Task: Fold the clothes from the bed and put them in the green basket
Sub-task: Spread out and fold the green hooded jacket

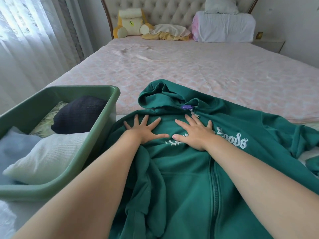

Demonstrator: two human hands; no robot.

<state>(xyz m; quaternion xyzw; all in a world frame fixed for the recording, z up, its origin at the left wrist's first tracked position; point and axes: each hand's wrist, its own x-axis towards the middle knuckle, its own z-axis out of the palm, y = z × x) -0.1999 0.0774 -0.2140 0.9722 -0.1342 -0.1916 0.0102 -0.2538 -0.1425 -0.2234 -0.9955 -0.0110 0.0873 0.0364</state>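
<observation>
The hoodie (181,178) lies spread on the near part of the bed (189,66). The left hand (146,130) and the right hand (195,133) rest flat, side by side, on its chest. The basket (34,189) sits just left of it, with folded clothes (48,152) inside. Pillows (224,26) lie far right against the headboard (164,11).

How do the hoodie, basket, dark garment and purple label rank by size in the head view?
1. hoodie
2. basket
3. dark garment
4. purple label
Hoodie and basket both lie near the camera; real order unsure.

hoodie (181,178): hem cut off below | lettering (231,139): partly under right hand (195,133)
</observation>
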